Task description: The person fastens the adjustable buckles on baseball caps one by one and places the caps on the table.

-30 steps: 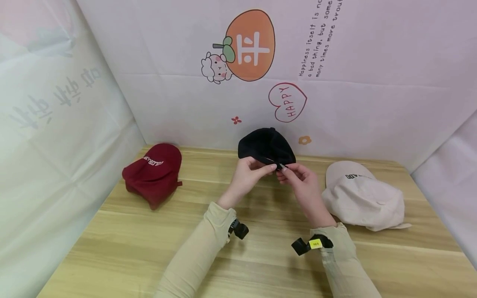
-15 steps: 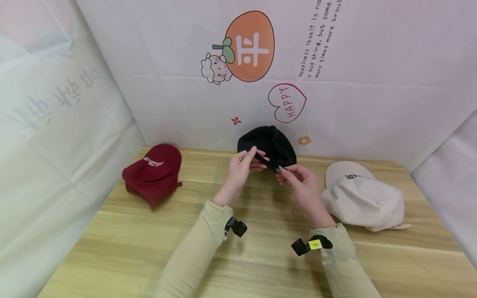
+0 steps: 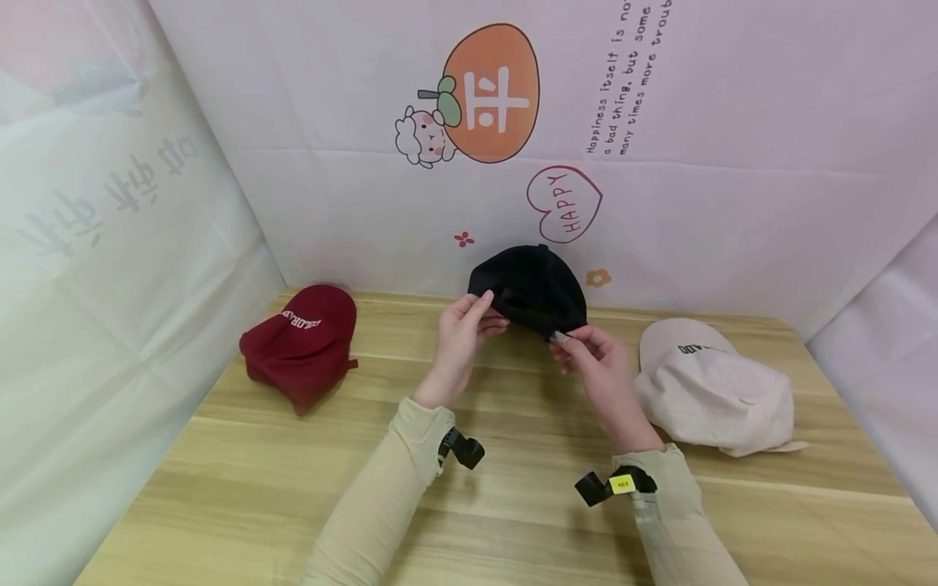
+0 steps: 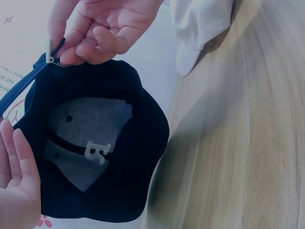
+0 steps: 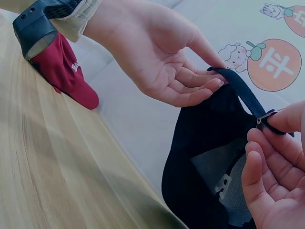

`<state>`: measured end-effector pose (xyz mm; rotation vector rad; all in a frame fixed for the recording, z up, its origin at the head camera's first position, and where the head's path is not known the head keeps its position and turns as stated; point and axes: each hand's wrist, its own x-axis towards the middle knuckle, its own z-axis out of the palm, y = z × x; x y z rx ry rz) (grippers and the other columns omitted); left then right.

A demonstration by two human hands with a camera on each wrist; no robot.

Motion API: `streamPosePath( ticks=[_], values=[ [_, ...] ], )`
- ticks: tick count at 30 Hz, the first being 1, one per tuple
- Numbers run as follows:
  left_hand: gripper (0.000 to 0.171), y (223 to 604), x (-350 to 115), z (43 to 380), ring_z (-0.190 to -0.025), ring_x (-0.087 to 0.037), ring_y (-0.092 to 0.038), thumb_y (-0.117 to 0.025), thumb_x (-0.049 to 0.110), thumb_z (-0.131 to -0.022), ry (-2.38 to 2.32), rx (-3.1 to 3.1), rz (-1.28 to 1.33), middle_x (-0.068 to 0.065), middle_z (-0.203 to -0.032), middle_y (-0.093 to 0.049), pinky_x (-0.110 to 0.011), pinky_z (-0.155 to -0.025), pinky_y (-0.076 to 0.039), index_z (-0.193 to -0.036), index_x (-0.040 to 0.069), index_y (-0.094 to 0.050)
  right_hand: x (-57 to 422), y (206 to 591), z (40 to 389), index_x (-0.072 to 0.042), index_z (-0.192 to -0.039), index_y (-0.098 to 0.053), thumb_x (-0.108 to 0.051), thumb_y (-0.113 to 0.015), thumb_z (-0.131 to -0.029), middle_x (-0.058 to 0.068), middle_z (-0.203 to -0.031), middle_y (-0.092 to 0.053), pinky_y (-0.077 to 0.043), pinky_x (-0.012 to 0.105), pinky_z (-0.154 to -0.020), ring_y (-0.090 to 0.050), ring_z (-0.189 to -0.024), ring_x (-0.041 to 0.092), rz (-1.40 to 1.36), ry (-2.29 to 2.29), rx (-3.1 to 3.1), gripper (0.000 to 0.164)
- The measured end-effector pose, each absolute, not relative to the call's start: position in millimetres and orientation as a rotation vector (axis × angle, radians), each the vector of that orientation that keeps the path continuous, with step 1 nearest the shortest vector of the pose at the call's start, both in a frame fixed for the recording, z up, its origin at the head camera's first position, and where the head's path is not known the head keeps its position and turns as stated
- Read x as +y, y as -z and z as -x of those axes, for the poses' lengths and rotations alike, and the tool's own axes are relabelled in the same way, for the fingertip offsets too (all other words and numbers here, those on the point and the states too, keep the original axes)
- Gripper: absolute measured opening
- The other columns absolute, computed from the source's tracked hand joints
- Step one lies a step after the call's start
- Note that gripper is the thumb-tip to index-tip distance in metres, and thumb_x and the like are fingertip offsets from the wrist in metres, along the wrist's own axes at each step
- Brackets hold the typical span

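Observation:
A black baseball cap [image 3: 538,285] is held up between both hands near the back wall, its hollow underside facing the wrist cameras. My left hand [image 3: 456,342] pinches the back strap [image 5: 245,95] at its left end, between thumb and fingers. At the strap's other end, my right hand [image 3: 597,366] pinches the small metal buckle [image 4: 49,52] and a short strap tail. The strap stretches between the two hands above the cap's opening. Inside the cap, a grey striped lining [image 4: 90,119] and a pale letter-like patch [image 4: 97,151] show.
On the wooden table [image 3: 513,505], a dark red cap [image 3: 308,342] lies at left and a cream cap [image 3: 718,391] at right, close beside my right forearm. A white printed sheet [image 3: 352,212] rises behind the table. Both wrists wear black cameras.
My left hand has let go near the buckle and moved left along the strap, pinching it farther out. The right hand stays at the buckle, shifting only slightly. The cap's opening shows wider.

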<state>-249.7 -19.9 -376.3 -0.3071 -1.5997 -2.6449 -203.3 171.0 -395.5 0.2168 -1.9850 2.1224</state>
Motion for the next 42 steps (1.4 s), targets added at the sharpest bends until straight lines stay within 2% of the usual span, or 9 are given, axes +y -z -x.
streamPosePath(
  ticks=[5,11,18,24,29,33,39,42],
  values=[
    [0.029,376.1,-19.3,248.0,-0.069,-0.022,-0.062,-0.056,0.027,-0.096,2.622,-1.618,0.308,-0.01,-0.075,-0.063,-0.033,-0.07,-0.054,-0.081,0.002,-0.053,170.5,396.4,202.1,0.006,-0.085,-0.053,-0.007,-0.058,-0.093,0.017,-0.088,-0.061,-0.05,0.026,-0.057,-0.055,-0.07,0.027,-0.234,-2.103,-1.952,0.017],
    [0.032,377.8,-18.7,247.7,-0.068,-0.021,-0.062,-0.055,0.026,-0.097,2.595,-1.623,0.289,-0.011,-0.075,-0.063,-0.034,-0.069,-0.054,-0.083,-0.003,-0.051,169.5,396.2,202.0,0.007,-0.078,-0.047,0.001,-0.055,-0.091,0.014,-0.095,-0.053,-0.047,0.024,-0.054,-0.051,-0.066,0.017,-0.301,-2.072,-1.912,0.016],
    [0.028,380.4,-18.4,248.4,-0.068,-0.023,-0.063,-0.055,0.021,-0.097,2.581,-1.6,0.253,-0.019,-0.078,-0.062,-0.034,-0.069,-0.054,-0.081,-0.002,-0.05,170.0,397.0,203.0,0.005,-0.078,-0.047,0.0,-0.054,-0.093,0.014,-0.098,-0.051,-0.041,0.021,-0.053,-0.045,-0.068,0.016,-0.314,-2.076,-1.908,0.017],
    [0.027,380.7,-18.5,249.6,-0.066,-0.02,-0.063,-0.056,0.021,-0.096,2.578,-1.603,0.254,-0.026,-0.082,-0.061,-0.032,-0.067,-0.054,-0.08,0.0,-0.049,171.5,397.6,204.2,0.006,-0.08,-0.048,-0.002,-0.054,-0.093,0.016,-0.102,-0.054,-0.04,0.02,-0.052,-0.045,-0.068,0.018,-0.281,-2.07,-1.922,0.017],
    [0.029,380.9,-18.1,250.1,-0.065,-0.02,-0.062,-0.056,0.02,-0.096,2.585,-1.609,0.252,-0.025,-0.081,-0.062,-0.033,-0.067,-0.054,-0.081,-0.003,-0.048,171.7,396.8,204.2,0.005,-0.079,-0.048,-0.001,-0.054,-0.093,0.015,-0.103,-0.058,-0.041,0.02,-0.052,-0.046,-0.068,0.018,-0.262,-2.067,-1.929,0.017],
    [0.031,381.9,-17.5,250.5,-0.066,-0.02,-0.063,-0.057,0.021,-0.095,2.568,-1.627,0.256,-0.022,-0.081,-0.063,-0.039,-0.072,-0.054,-0.08,-0.004,-0.048,172.3,396.6,204.9,0.005,-0.077,-0.046,0.0,-0.053,-0.093,0.015,-0.102,-0.061,-0.038,0.021,-0.051,-0.044,-0.065,0.02,-0.283,-2.103,-1.892,0.018],
    [0.033,383.0,-17.1,250.8,-0.07,-0.028,-0.063,-0.064,0.022,-0.091,2.504,-1.679,0.271,-0.028,-0.086,-0.063,-0.047,-0.077,-0.052,-0.079,-0.006,-0.051,173.1,397.0,206.3,0.005,-0.076,-0.042,0.003,-0.049,-0.094,0.012,-0.094,-0.063,-0.039,0.023,-0.048,-0.046,-0.057,0.017,-0.259,-2.185,-1.805,0.019],
    [0.033,383.1,-17.7,251.3,-0.074,-0.032,-0.063,-0.066,0.023,-0.09,2.493,-1.714,0.267,-0.024,-0.084,-0.065,-0.046,-0.078,-0.052,-0.079,-0.006,-0.054,173.7,397.1,205.1,0.004,-0.078,-0.042,0.003,-0.05,-0.094,0.013,-0.09,-0.064,-0.044,0.023,-0.05,-0.051,-0.059,0.015,-0.217,-2.255,-1.766,0.018]
  ],
)
